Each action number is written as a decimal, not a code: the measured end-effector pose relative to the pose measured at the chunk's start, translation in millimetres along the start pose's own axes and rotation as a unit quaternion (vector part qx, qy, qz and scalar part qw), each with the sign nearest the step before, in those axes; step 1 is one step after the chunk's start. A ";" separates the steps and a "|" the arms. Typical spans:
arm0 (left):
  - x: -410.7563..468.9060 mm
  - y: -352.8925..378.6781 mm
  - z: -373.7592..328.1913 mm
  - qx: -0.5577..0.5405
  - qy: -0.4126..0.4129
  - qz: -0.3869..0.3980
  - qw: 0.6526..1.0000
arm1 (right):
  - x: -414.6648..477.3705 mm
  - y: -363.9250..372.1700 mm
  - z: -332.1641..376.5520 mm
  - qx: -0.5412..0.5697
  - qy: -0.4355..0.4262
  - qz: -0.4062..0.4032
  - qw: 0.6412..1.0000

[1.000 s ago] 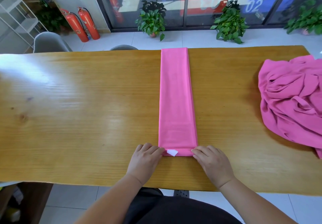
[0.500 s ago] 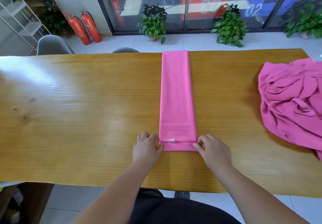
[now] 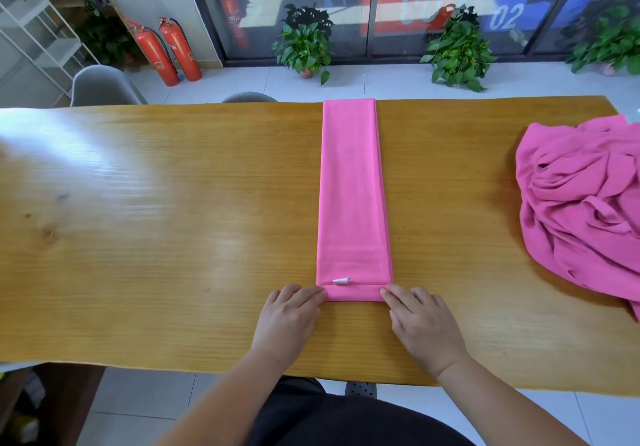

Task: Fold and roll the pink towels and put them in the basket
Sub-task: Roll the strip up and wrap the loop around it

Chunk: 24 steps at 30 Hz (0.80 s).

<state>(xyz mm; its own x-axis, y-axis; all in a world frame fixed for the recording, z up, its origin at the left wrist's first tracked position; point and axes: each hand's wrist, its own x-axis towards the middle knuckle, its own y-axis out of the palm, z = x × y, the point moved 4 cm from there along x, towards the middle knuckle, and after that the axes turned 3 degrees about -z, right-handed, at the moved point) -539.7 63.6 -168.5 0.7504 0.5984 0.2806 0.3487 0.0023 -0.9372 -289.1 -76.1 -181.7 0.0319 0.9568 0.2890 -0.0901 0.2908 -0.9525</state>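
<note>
A pink towel (image 3: 351,185), folded into a long narrow strip, lies across the wooden table (image 3: 156,237) from the far edge towards me. Its near end is turned over into a narrow first roll (image 3: 355,293), with a small white tag (image 3: 341,281) at the seam. My left hand (image 3: 291,314) lies flat with its fingertips on the roll's left end. My right hand (image 3: 420,324) does the same at the right end. My thumbs are hidden. No basket is in view.
A crumpled heap of pink towels (image 3: 585,203) lies on the table at the right. Beyond the far edge stand a grey chair (image 3: 100,87), two red fire extinguishers (image 3: 166,50) and potted plants (image 3: 304,43).
The towel's near end has been turned over away from me into a narrow roll. Both hands moved forward with it, and the white tag now sits at the seam.
</note>
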 end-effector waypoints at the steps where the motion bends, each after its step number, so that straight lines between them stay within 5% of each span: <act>1: -1.4 -1.3 0.5 -0.002 -0.004 0.000 1.000 | 0.8 0.7 1.2 0.008 0.013 0.007 1.000; 7: 9.1 -4.9 3.3 -0.005 -0.058 0.050 0.997 | 12.0 2.0 -3.4 -0.004 0.034 0.028 0.999; 15: 27.6 -8.4 6.5 -0.161 -0.257 0.079 0.950 | 33.0 -2.6 -14.5 0.084 0.140 0.054 0.985; 24: 17.0 -2.4 6.0 -0.316 -0.384 0.092 0.863 | 23.5 -15.8 -26.2 0.300 0.331 0.108 0.888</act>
<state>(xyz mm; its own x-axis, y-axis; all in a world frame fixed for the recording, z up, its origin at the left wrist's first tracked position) -531.2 78.5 -162.7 0.3168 0.8970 -0.3082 0.6815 -0.4413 -0.5838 -260.9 -58.2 -162.4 0.5104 0.8357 -0.2029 -0.6733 0.2415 -0.6988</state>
